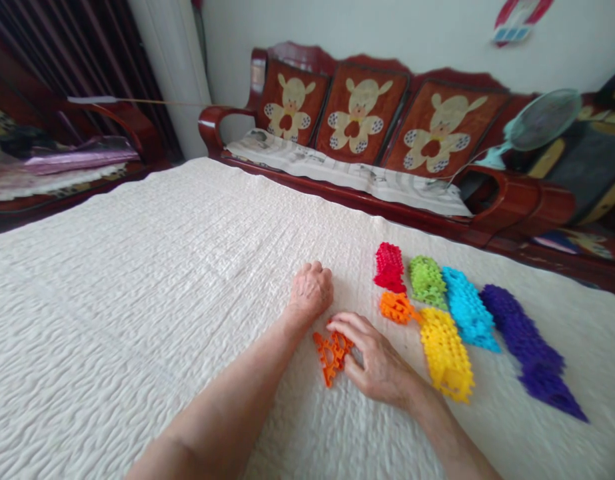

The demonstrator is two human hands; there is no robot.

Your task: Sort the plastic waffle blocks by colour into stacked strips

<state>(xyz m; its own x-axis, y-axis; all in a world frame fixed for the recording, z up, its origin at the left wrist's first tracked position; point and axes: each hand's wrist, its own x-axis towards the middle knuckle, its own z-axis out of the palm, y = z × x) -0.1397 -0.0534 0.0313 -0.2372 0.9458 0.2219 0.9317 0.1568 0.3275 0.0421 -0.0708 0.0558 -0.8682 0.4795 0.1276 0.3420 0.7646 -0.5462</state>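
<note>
My right hand [374, 360] lies on the white quilted cloth [137, 287] with its fingers pinched on a flat orange plastic piece [331, 357]. My left hand [311, 290] rests just above it as a loose fist, knuckles up, and I cannot make out anything in it. To the right lie stacks of the same kind of pieces sorted by colour: red [390, 267], green [427, 281], a small orange stack [397, 308], yellow [446, 353], light blue [468, 308] and purple [530, 350].
A dark red wooden sofa [367, 200] with bear-print cushions runs along the far edge of the cloth. A green fan [534, 127] stands at its right end. Another wooden seat with a purple cover [77, 160] is at the far left.
</note>
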